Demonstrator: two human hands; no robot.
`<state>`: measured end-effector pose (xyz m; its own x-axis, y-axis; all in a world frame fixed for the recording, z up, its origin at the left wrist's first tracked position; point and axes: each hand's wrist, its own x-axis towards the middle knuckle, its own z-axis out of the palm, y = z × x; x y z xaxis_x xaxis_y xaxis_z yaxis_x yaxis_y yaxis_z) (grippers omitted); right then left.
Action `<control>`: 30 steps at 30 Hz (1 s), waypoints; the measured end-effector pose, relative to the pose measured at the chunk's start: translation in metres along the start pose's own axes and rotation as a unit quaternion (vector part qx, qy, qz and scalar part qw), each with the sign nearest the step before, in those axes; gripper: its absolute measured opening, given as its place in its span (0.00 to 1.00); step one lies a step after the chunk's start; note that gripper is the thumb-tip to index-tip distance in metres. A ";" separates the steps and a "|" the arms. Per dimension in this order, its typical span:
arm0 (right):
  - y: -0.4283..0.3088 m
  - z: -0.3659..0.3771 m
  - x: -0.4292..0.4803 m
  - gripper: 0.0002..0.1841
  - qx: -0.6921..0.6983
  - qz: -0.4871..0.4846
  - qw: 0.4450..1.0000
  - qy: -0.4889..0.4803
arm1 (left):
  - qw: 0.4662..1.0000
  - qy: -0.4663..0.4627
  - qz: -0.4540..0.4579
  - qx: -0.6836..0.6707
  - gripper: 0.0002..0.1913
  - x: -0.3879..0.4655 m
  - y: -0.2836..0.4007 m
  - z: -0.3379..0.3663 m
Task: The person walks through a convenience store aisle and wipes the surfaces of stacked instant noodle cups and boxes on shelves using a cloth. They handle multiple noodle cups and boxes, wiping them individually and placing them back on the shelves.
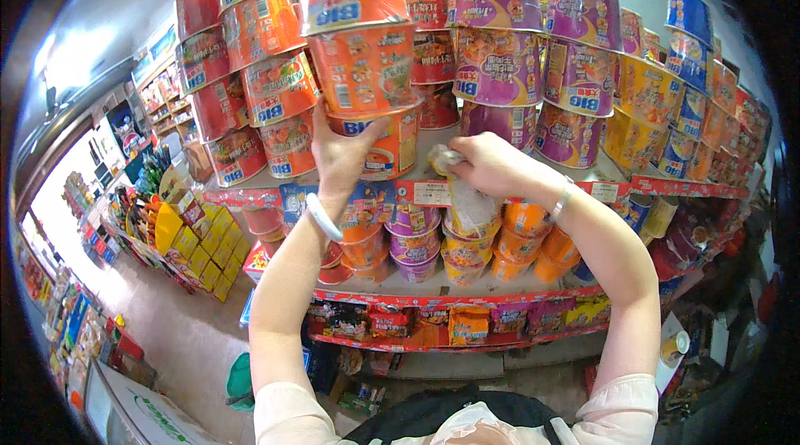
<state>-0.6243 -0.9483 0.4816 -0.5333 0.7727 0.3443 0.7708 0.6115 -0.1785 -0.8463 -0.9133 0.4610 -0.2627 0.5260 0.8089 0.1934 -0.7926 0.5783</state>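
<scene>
My left hand [342, 154] is around the left side of a stack of orange instant noodle buckets, its thumb across the front. It grips near where the middle bucket [365, 73] meets the bottom bucket [397, 148]; its other fingers are partly hidden. A crumpled pale cloth [472, 201] is bunched in my right hand [487, 164] and hangs over the edge of the shelf [434, 140]. Just behind that hand rises a stack of purple noodle buckets [497, 67], its lowest one partly covered by the hand.
More stacked buckets flank this spot: red ones [215, 107] leftward, yellow ones [640, 95] and blue ones [687, 70] rightward. Smaller noodle cups [415, 242] fill the shelf below, with packets [469, 325] lower down. A yellow box display [209, 251] stands on the floor at left.
</scene>
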 end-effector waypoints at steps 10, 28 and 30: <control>0.003 -0.038 -0.102 0.10 0.159 0.033 0.980 0.116 | 0.998 -0.026 -0.027 0.043 0.46 0.004 -0.020 0.039; -0.064 0.013 -0.027 0.17 0.211 -0.157 0.956 0.128 | 0.998 0.026 0.053 0.032 0.29 -0.014 -0.008 -0.092; -0.077 0.024 0.008 0.16 0.165 -0.222 0.945 0.174 | 0.998 0.051 0.011 0.044 0.29 -0.011 -0.007 -0.122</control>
<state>-0.6965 -0.9850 0.4765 -0.5877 0.3590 0.7251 0.3165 0.9268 -0.2023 -0.9603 -0.9514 0.4353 -0.3515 0.4716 0.8087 0.2811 -0.7708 0.5717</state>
